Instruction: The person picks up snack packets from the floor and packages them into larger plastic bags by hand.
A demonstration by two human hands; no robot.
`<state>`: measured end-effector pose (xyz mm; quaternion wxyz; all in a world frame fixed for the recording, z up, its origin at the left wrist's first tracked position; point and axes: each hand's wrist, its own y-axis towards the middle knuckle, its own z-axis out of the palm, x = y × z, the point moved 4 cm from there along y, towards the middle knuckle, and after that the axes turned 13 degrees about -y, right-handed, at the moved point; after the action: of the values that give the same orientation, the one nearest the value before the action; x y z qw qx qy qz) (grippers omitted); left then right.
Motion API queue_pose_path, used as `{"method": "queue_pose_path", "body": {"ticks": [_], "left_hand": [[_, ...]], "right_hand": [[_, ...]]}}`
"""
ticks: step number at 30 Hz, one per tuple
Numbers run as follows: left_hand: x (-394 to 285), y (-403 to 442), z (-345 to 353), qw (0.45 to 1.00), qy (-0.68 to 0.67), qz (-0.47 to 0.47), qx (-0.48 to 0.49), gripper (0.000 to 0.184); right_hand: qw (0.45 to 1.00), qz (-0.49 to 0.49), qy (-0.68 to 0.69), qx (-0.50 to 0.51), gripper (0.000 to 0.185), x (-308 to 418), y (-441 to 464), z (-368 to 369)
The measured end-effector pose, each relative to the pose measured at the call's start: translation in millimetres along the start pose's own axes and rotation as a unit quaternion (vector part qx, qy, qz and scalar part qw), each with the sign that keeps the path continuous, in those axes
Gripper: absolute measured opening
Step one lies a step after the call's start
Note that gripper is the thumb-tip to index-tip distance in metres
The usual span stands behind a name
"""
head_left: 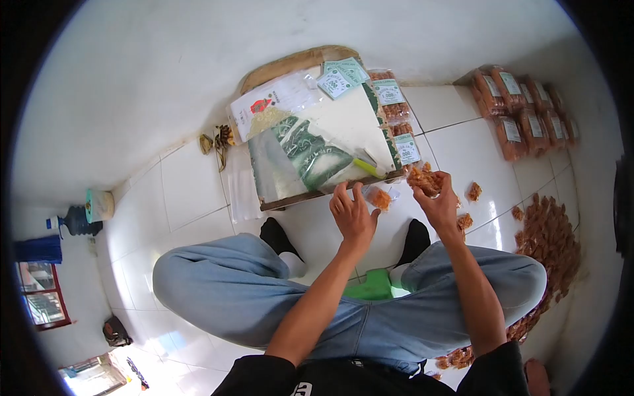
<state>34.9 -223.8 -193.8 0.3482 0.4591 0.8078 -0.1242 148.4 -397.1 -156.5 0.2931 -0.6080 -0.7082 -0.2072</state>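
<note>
Orange-brown snack; blue jeans

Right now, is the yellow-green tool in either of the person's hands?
No, the yellow-green tool lies on the wood-edged board, apart from the left hand and the right hand.

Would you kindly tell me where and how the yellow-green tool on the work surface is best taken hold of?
Probably by the middle of its body, the left hand pinching from above and coming over the near edge of the work surface. The yellow-green tool lies flat, long and slim, its upper side uncovered, close to that edge and hand.
</note>
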Motion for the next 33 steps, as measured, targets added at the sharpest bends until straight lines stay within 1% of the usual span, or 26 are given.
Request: {"method": "queue_pose_path", "body": {"ticks": [1,2,4,5,7,8,9,11,12,13,15,16,18,19,20,21,22,23,24,25,26,27,29,31,32,33], "left_hand": [[2.2,0.9,3.6,1.000,0.013,0.023,-0.012,0.068],[7.5,2.0,6.9,0.999,0.017,0.030,-0.008,0.068],[15.1,6.9,5.1,0.997,-0.007,0.070,-0.028,0.043],[19.2,6.7,4.8,0.997,-0.004,0.075,-0.025,0.043],[20.4,8.9,-9.4,0.990,-0.041,0.111,-0.077,0.019],[22.5,12.3,-15.6,0.988,-0.049,0.124,-0.081,0.012],[25.3,13.7,-19.2,0.988,-0.045,0.126,-0.083,0.012],[37.9,16.8,-25.3,0.990,-0.106,0.035,-0.091,0.011],[36.6,21.6,-32.0,0.982,-0.139,0.061,-0.110,0.007],[36.3,25.4,-36.9,0.983,-0.135,0.065,-0.109,0.007],[40.7,31.9,-45.7,0.966,-0.226,0.022,-0.120,0.007],[40.0,34.0,-48.9,0.967,-0.224,0.025,-0.118,0.007],[46.8,38.5,-52.7,0.948,-0.291,-0.056,-0.115,0.014],[46.7,40.4,-55.4,0.949,-0.289,-0.053,-0.114,0.014],[48.0,41.4,-56.6,0.944,-0.303,-0.070,-0.106,0.017],[49.3,41.9,-57.5,0.939,-0.318,-0.089,-0.099,0.020],[45.0,42.0,-61.1,0.940,-0.317,-0.085,-0.099,0.020],[42.1,40.7,-62.4,0.943,-0.304,-0.112,-0.080,0.021],[40.9,39.8,-62.9,0.944,-0.291,-0.140,-0.062,0.022],[42.5,38.8,-63.0,0.944,-0.292,-0.138,-0.063,0.022],[43.2,38.3,-61.2,0.947,-0.291,-0.132,-0.042,0.022],[38.0,39.5,-62.4,0.948,-0.291,-0.125,-0.020,0.021],[30.3,38.4,-68.4,0.949,-0.292,-0.123,0.001,0.021],[24.1,39.3,-70.1,0.939,-0.340,-0.037,0.035,0.021],[24.6,40.1,-71.5,0.939,-0.340,-0.036,0.035,0.021],[27.2,40.1,-71.1,0.932,-0.352,-0.066,0.051,0.021]], "right_hand": [[1.000,0.005,0.005,-0.004,0.060,-2.4,0.8,1.6],[1.000,0.001,-0.004,0.002,0.060,-3.1,0.7,5.1],[0.999,-0.011,-0.037,0.000,0.060,0.3,3.0,8.8],[0.999,-0.007,-0.033,-0.003,0.060,2.1,3.8,8.8],[1.000,-0.011,0.006,0.009,0.061,8.6,7.4,8.6],[1.000,-0.013,0.011,0.008,0.061,9.9,8.9,8.5],[1.000,-0.017,0.018,0.008,0.061,11.3,8.7,9.0],[0.999,-0.021,0.029,0.006,0.062,10.9,9.5,11.0],[0.999,-0.035,0.025,0.006,0.061,9.5,10.3,12.7],[0.999,-0.049,0.020,0.006,0.060,8.9,10.2,13.9],[0.997,-0.044,0.058,0.014,0.059,9.2,9.4,14.2],[0.995,-0.042,0.091,0.023,0.059,9.9,8.9,15.0],[0.992,-0.043,0.118,0.035,0.057,8.0,8.6,17.6],[0.988,-0.045,0.140,0.048,0.055,9.1,7.6,19.7],[0.988,-0.044,0.143,0.045,0.055,10.6,5.4,20.5],[0.972,-0.057,0.213,0.081,0.054,19.2,0.8,19.7],[0.950,-0.071,0.281,0.116,0.053,29.0,-4.5,18.6],[0.950,-0.073,0.283,0.114,0.053,39.0,-10.2,16.5],[0.929,-0.091,0.331,0.140,0.053,53.5,-18.0,16.2],[0.905,-0.109,0.376,0.165,0.053,66.9,-26.0,16.7],[0.892,-0.112,0.392,0.192,0.056,76.8,-32.8,19.0],[0.893,-0.114,0.391,0.192,0.056,84.8,-36.8,19.5],[0.906,-0.213,0.305,0.202,0.059,102.7,-45.8,20.6],[0.913,-0.227,0.281,0.189,0.062,102.2,-46.2,31.8],[0.919,-0.234,0.269,0.171,0.062,102.1,-45.3,34.2],[0.923,-0.241,0.256,0.154,0.062,101.8,-44.8,37.1]]}}
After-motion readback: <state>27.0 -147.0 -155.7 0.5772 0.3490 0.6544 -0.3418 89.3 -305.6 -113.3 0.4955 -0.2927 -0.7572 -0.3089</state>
